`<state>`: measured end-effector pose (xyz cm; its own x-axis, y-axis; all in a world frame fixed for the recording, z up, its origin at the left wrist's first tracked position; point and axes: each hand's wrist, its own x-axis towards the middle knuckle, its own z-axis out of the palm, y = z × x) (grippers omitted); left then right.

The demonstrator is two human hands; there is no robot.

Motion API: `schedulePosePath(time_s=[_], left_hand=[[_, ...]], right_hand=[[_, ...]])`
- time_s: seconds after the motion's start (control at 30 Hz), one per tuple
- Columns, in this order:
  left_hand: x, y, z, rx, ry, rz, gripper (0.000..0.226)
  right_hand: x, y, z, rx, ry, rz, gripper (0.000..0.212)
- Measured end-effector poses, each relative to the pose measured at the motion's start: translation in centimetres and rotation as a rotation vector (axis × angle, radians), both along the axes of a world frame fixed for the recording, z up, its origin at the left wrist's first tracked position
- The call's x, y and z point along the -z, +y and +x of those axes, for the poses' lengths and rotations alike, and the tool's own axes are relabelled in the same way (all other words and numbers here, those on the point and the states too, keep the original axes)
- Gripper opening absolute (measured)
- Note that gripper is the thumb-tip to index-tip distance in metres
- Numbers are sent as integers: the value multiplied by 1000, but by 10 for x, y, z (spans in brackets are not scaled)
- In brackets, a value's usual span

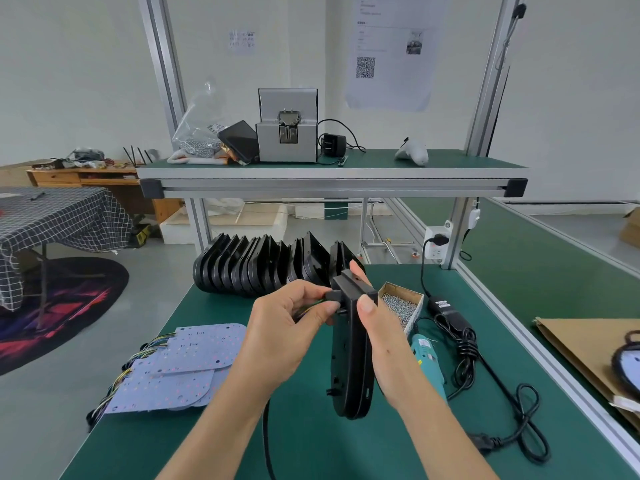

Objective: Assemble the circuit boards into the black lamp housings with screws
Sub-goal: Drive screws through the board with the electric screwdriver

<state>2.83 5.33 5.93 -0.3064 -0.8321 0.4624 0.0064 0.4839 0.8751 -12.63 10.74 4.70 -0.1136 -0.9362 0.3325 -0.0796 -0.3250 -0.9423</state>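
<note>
Hands meet at the middle of the bench, where a black lamp housing (351, 355) is held up on edge, its thin side facing the camera. The right hand (381, 344) wraps it from the right, thumb on the near rim and fingertips showing past the top, which probably steadies it clear of the green bench top (311, 438). The left hand (287, 327) curls at the housing's upper left corner, thumb and fingers pinching a small black plug or clip there, with green and yellow wires (306, 308) trailing under the fingers. Holding the shell upright likely gives the fingers room to feed the wires through; whether a board already sits inside cannot be told from this angle.

Spare housings (256, 268) stand in a leaning row at the back of the bench, within easy reach. Pale circuit boards (183, 368) lie stacked flat at the left edge, their coloured leads hanging toward the floor. An open cardboard box of screws (401, 306) sits just right of the hands, and a teal electric screwdriver (429, 362) lies beside it with its black cable (498, 396) coiled further right. Screws and driver sit on the right side, presumably ready for the fastening step, which looks not yet begun.
</note>
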Motion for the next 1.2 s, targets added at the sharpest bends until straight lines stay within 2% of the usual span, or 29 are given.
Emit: schedulePosePath(time_s=[0.17, 0.23, 0.33, 0.4, 0.6, 0.73, 0.87, 1.2], left_hand=[[-3, 5, 1, -19, -24, -7, 13], [-3, 7, 2, 11, 11, 11, 14], [-1, 11, 1, 63, 111, 94, 20], [2, 13, -2, 12, 163, 120, 22], [8, 16, -7, -127, 114, 15, 22], [7, 13, -5, -155, 94, -16, 24], [5, 12, -3, -158, 103, -70, 28], [7, 10, -3, -100, 89, -142, 30]], right_hand=[[-1, 1, 2, -7, -26, 6, 76], [-3, 2, 1, -48, -61, 23, 81], [-6, 2, -1, -90, -160, 58, 76], [-4, 2, 0, -98, -200, 66, 76], [3, 5, 5, -122, -302, 77, 77], [-2, 7, 7, -110, -241, 70, 67], [-5, 5, 7, -98, -188, 64, 71], [0, 5, 8, -131, -203, 95, 61]])
